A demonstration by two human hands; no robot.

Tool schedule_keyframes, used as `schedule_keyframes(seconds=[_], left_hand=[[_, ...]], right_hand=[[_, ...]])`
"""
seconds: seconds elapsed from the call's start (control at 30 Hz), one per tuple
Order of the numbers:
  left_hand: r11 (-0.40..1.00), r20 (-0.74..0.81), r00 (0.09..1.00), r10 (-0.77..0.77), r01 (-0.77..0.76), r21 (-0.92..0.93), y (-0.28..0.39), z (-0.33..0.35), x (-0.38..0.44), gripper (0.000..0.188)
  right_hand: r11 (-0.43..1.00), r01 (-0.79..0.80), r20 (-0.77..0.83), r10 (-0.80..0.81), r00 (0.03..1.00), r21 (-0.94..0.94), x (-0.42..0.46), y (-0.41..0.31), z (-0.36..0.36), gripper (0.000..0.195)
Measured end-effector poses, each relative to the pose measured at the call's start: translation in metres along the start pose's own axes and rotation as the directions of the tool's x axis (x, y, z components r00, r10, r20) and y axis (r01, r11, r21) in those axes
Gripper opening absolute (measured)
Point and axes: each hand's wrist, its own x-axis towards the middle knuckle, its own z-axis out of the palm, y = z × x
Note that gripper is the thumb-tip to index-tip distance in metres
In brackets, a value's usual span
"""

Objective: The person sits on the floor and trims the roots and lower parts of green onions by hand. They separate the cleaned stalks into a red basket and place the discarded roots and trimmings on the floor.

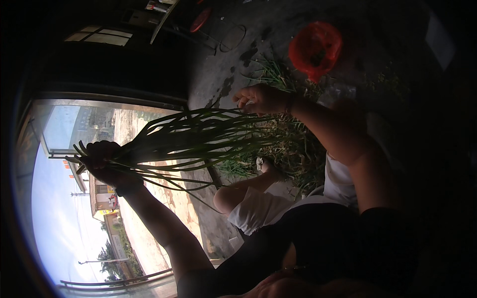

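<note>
My left hand [102,154], darkened against the bright doorway, is closed around a bunch of long green scallions [179,138]. Short stalk ends jut out beyond the fist, while the leaves fan out towards the right. At the upper edge of that fan is my right hand [262,98], its fingers curled; whether it pinches a leaf is unclear. Under the leaf tips, a heap of dry and green trimmings [294,149] covers the floor near my shoe. More green scallions [270,72] lie on the floor beyond my right hand.
A red plastic bag [315,50] stands open on the dark concrete floor [212,82]. Clear plastic [337,93] lies near my right forearm. To the left, a doorway frame [111,96] opens onto a sunlit yard. A round red stool seat [201,19] is further off.
</note>
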Motion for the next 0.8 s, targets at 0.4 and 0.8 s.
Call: schedule_keyframes(seconds=[0.4, 0.8], left_hand=[[0.962, 0.024, 0.997, 0.069, -0.073, 0.264, -0.002, -0.008, -0.002, 0.032], [0.938, 0.007, 0.994, 0.109, -0.105, 0.331, 0.011, -0.04, -0.002, 0.032]], right_hand=[[0.815, 0.37, -0.138, -0.471, 0.871, -0.445, 0.005, 0.022, 0.006, 0.017], [0.997, -0.068, -0.054, 0.066, 0.996, -0.027, 0.002, 0.022, 0.002, 0.029]])
